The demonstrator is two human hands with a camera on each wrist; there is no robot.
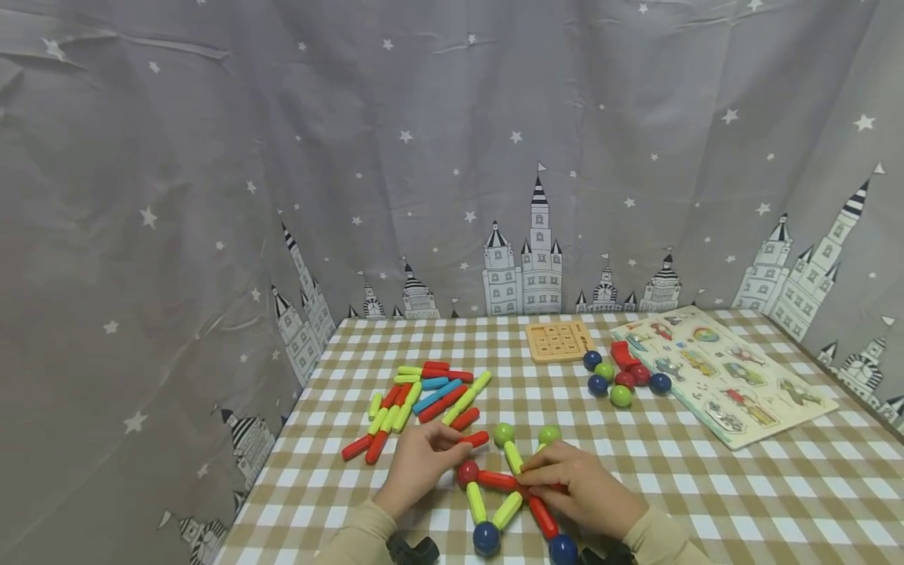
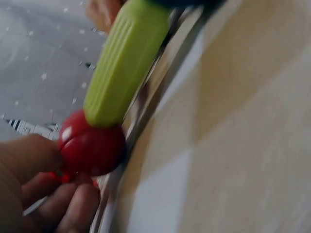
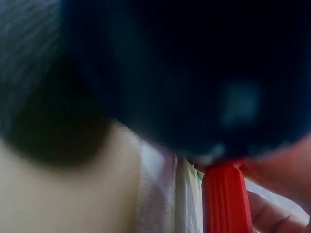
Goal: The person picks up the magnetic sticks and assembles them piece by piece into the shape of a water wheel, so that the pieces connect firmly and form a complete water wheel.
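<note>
My left hand (image 1: 424, 463) pinches a short red rod (image 1: 476, 439) just above the red ball (image 1: 468, 473) of a ball-and-rod figure. My right hand (image 1: 582, 482) grips the figure near its middle, where a red rod (image 1: 497, 480) and other rods meet; the fingers partly hide that joint. Two green balls (image 1: 504, 434) top the far ends. Yellow-green rods (image 1: 476, 502) lead to a near blue ball (image 1: 486, 538), and another red rod (image 1: 543, 518) ends at a second blue ball (image 1: 563, 549). In the left wrist view, fingers lie beside the red ball (image 2: 92, 145).
Loose red, yellow-green and blue rods (image 1: 438, 396) lie left of the figure on the checked cloth (image 1: 678, 502). Several balls (image 1: 621, 395) and a red block (image 1: 623, 355) sit back right, beside a wooden number puzzle (image 1: 561, 341) and a picture board (image 1: 727, 377).
</note>
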